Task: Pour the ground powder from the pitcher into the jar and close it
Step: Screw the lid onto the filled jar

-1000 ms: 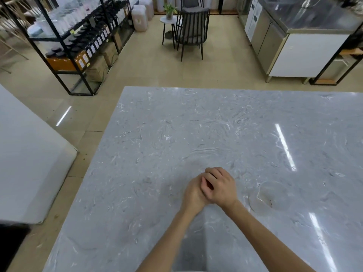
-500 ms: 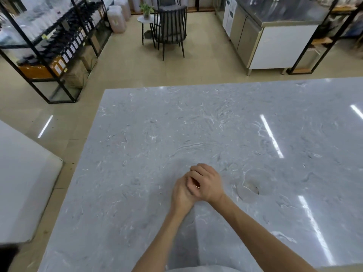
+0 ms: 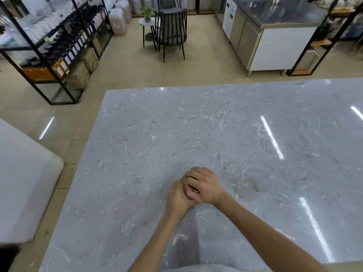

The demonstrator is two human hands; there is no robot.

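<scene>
My two hands meet over the grey marble table (image 3: pixel 216 134), near its front middle. My left hand (image 3: pixel 177 198) wraps around a small jar (image 3: pixel 188 195) that is almost fully hidden. My right hand (image 3: pixel 204 185) lies over the top of it, fingers curled around the lid (image 3: pixel 193 189), of which only a thin golden-brown edge shows. A clear glass pitcher (image 3: pixel 248 186) stands on the table just right of my right wrist, apart from both hands. I cannot tell what it holds.
The table's left edge drops to a tiled floor, with a white counter (image 3: pixel 23 183) beyond it. Across the floor stand a black shelf rack of bottles (image 3: pixel 59 42), a dark chair (image 3: pixel 170 30) and a steel cabinet (image 3: pixel 275 40).
My hands stay pressed together on the jar. A golden edge of the lid now shows between them. The view has shifted, so the hands and pitcher sit a little differently in frame.
</scene>
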